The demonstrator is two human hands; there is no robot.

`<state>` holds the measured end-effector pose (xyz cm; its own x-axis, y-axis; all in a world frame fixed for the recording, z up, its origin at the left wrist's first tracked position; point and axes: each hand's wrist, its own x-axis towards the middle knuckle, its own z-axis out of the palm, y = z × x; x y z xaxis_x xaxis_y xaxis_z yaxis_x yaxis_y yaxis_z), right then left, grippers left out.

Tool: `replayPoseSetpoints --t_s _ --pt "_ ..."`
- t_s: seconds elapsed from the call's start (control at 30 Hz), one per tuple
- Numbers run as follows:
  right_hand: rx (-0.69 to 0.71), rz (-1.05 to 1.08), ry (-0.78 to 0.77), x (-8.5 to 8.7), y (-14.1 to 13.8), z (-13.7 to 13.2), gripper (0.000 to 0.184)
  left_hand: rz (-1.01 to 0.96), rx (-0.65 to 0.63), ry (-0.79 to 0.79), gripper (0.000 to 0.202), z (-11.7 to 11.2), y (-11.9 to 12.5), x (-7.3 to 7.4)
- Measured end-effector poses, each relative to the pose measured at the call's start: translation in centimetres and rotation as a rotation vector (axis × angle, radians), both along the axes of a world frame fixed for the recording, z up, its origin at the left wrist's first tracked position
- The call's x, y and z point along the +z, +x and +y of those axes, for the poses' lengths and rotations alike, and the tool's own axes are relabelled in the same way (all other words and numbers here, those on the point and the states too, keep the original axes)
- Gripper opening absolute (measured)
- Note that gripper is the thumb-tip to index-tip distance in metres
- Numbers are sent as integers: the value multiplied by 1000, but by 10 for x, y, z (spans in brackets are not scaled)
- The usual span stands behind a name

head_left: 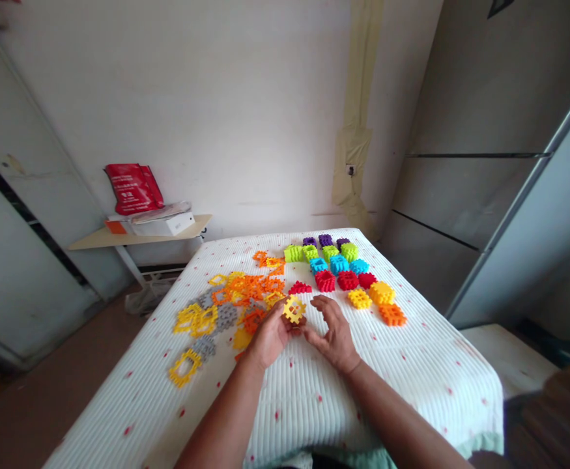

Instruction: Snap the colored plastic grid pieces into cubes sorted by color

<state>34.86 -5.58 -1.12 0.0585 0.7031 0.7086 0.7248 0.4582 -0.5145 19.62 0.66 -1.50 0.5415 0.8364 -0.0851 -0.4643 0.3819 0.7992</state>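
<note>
My left hand (270,335) is closed on a flat yellow interlocking piece (294,309), held upright above the table. My right hand (331,332) is beside it with curled, parted fingers, its thumb near the piece's lower edge; whether it touches is unclear. Left of the hands lies a loose pile of flat yellow, orange and grey pieces (230,303). Beyond the hands stand rows of assembled cubes (343,267): purple and green at the back, then blue, red, and yellow and orange nearest. A flat red piece (300,287) lies just beyond my fingers.
The table has a white ribbed cloth with red dots (392,384). A single yellow piece (184,367) lies near its left edge. A low shelf (138,236) with a white box and red bag stands at the wall. Grey cabinet doors are at the right.
</note>
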Motion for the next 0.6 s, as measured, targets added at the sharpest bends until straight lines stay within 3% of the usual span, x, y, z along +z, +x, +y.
replayPoseSetpoints --t_s 0.17,0.47,0.6 --pt "23 -162 30 -3 -4 3 40 -101 -47 -20 38 -3 4 -2" --pt "-46 -192 8 -5 -5 6 31 -114 -92 -38 40 -3 4 -3" --pt "-202 -224 42 -3 17 8 28 -41 -84 -47 44 -3 3 -2"
